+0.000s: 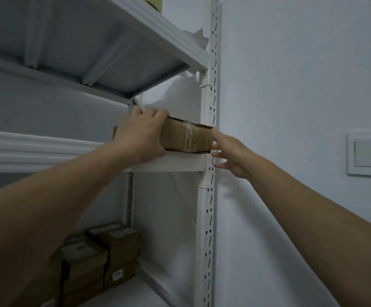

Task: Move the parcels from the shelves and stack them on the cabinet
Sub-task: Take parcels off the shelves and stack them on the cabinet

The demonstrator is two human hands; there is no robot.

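Cardboard parcel (186,138) sits at the right end of the middle shelf (180,162). The left hand (140,138) curls over its near corner, likely to drag it out. The right hand (229,154) hovers open, fingers spread, ready to share the load. The upright post (210,111) crowds that side, and more parcels (104,251) wait below.

White metal rack (211,103): middle shelf (175,163) carries taped brown parcel (186,138) at its 3 o'clock end; lower shelf (133,292), 7 o'clock, carries stacked brown boxes (104,258).
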